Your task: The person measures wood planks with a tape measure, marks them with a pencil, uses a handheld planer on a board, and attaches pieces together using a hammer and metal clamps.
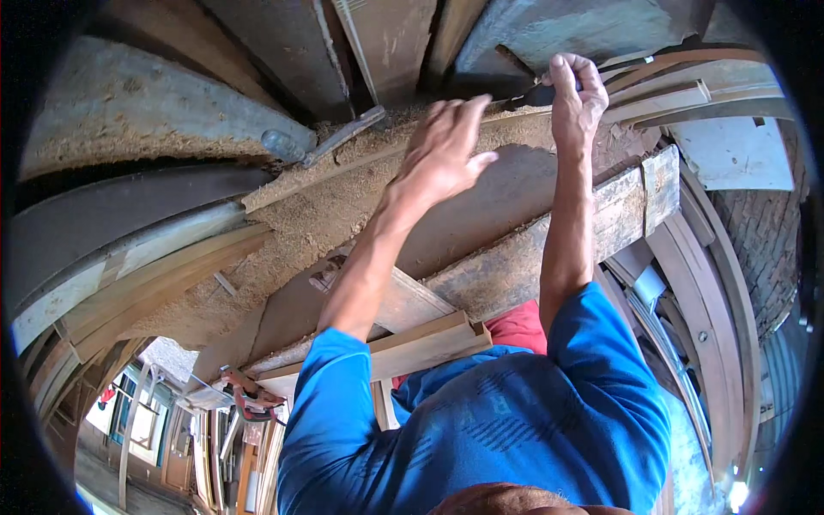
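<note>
My left hand (439,159) is raised over the sawdust-covered bench (318,227), its fingers stretched out and the thumb apart, with nothing in it. To its right, farther forward, my right hand (578,101) is closed with thumb and fingers pressed together. A small dark object (536,96) shows beside its fingers; its kind is not clear, and whether the hand grips it is partly hidden. A long wooden strip (378,163) runs along the bench behind my left hand.
Large boards (292,43) lean along the far side. A grey rounded piece (283,146) lies by a wooden stick (345,136). A thick worn plank (515,262) and pale timber (421,348) lie close to my body. A red tool (249,395) is at lower left.
</note>
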`<state>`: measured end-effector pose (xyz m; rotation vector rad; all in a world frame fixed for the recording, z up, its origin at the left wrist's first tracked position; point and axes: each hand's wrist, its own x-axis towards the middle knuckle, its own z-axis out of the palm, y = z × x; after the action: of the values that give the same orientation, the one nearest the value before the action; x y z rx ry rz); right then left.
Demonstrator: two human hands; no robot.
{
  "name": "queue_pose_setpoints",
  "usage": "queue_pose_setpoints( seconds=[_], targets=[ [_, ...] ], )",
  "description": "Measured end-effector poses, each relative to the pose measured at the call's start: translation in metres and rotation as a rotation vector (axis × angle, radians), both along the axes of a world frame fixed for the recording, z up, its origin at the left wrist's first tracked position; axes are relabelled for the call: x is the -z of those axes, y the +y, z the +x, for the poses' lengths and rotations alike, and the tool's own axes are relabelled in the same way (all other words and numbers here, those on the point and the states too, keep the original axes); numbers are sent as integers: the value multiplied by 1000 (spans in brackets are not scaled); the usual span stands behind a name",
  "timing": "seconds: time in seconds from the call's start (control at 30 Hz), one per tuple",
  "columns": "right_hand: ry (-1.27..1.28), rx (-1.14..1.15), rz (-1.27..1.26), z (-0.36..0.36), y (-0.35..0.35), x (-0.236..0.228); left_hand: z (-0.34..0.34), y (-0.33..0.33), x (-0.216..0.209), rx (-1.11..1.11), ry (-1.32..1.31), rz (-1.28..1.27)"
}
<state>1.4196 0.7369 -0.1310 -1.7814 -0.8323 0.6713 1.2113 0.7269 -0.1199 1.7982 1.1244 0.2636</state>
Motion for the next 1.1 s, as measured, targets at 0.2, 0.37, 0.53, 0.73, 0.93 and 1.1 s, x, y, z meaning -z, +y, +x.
queue_pose_setpoints(
  seconds=[0.2, 0.37, 0.53, 0.73, 0.93, 1.1],
  targets=[
    [-33, 47, -62, -8, -59, -22, 105, 17, 66, 420, -249, -154],
    [-146, 260, 5, -12, -37, -11, 142, 12, 108, 305, -698, -237],
    [-75, 13, 105, 8, -8, 6, 148, 26, 105, 18, -719, -274],
    [324, -560, 1, 45, -7, -2, 154, 5, 78, -249, -419, -108],
    [82, 10, 2, -4, -60, -29, 133, -22, 82, 51, -574, -266],
    [195, 133, 68, 1, -85, -17, 144, 22, 59, 804, -255, -502]
  ],
)
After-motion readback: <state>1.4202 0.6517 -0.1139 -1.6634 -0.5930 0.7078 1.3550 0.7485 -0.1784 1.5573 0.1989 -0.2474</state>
